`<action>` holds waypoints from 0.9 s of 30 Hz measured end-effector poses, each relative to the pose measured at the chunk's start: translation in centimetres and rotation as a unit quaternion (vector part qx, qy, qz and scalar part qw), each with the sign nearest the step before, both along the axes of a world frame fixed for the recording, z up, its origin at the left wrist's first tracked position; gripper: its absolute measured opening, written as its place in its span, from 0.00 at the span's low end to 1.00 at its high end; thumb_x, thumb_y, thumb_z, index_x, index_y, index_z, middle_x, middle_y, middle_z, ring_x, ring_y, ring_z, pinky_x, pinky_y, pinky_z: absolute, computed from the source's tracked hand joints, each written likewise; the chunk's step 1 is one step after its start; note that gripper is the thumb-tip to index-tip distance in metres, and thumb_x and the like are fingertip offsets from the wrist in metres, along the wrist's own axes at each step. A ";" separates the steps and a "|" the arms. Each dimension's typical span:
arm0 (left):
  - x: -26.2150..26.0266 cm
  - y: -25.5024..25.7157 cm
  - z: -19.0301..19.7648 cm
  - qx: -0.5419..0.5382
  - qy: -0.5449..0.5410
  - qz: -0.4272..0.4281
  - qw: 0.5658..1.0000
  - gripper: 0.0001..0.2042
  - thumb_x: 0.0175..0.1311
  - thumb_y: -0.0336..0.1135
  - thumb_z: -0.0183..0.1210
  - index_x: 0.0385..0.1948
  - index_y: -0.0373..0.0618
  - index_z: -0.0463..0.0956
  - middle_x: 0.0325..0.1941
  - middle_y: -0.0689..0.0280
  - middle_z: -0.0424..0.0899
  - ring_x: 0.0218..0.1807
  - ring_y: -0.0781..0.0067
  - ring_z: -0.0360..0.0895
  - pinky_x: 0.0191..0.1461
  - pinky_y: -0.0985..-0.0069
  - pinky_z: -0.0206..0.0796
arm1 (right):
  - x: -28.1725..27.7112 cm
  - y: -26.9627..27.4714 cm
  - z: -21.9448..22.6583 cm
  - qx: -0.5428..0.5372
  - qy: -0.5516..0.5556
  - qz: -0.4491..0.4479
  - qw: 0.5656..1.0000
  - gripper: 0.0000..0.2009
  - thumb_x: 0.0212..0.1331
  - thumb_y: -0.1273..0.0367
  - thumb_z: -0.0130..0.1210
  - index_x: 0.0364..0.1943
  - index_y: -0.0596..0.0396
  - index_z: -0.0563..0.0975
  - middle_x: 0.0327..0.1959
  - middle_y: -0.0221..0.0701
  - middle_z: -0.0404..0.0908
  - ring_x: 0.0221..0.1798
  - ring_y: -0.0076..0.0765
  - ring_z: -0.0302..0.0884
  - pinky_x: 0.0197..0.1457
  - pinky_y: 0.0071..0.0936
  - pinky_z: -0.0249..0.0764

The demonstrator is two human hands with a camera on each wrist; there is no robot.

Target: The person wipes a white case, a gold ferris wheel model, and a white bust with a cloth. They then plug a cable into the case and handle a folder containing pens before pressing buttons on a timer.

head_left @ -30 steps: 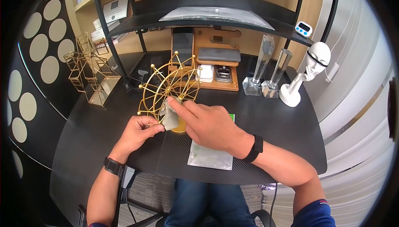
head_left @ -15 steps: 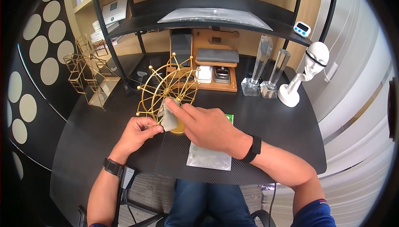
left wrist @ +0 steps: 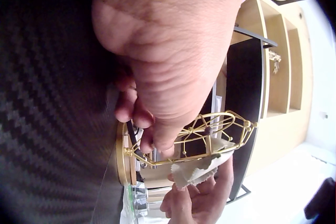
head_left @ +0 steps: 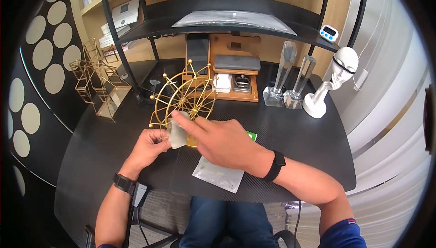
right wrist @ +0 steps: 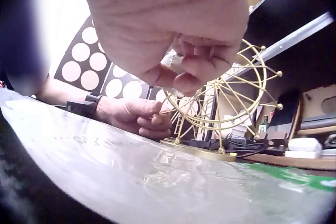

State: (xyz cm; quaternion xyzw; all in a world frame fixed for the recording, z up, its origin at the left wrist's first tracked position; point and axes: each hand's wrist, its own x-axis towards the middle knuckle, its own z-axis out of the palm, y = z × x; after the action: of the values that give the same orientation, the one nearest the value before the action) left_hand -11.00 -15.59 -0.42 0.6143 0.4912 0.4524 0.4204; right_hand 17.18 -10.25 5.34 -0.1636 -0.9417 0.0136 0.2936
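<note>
Pinched the gold wheel [head_left: 194, 110] with the left hand [head_left: 147, 148], apparently to steady it on the worktop [head_left: 304, 148]. Held a grey cloth [head_left: 178, 138] against it with the right hand [head_left: 231, 146], likely to hug its curve.

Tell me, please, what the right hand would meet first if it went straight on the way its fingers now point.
Most likely the gold wheel: the right hand, holding the pale cloth, points toward its rim. The cloth may already touch it; the exact depth is unclear.
</note>
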 end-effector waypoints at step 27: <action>0.6 -0.2 0.7 -0.039 -0.002 0.017 0.999 0.07 0.71 0.36 0.72 0.38 0.42 0.89 0.32 0.75 0.88 0.31 0.91 0.74 0.37 0.84 0.68 | 0.3 0.3 0.2 0.069 0.085 -0.026 0.994 0.31 0.53 0.75 0.64 0.67 0.55 0.78 0.61 0.31 0.80 0.41 0.33 0.90 0.36 0.28 0.84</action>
State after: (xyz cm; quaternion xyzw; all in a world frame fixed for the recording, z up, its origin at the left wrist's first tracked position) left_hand -10.42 -15.78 0.29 0.5878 0.5179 0.4413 0.4376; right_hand 17.51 -9.95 5.51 -0.1650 -0.9077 -0.0456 0.3831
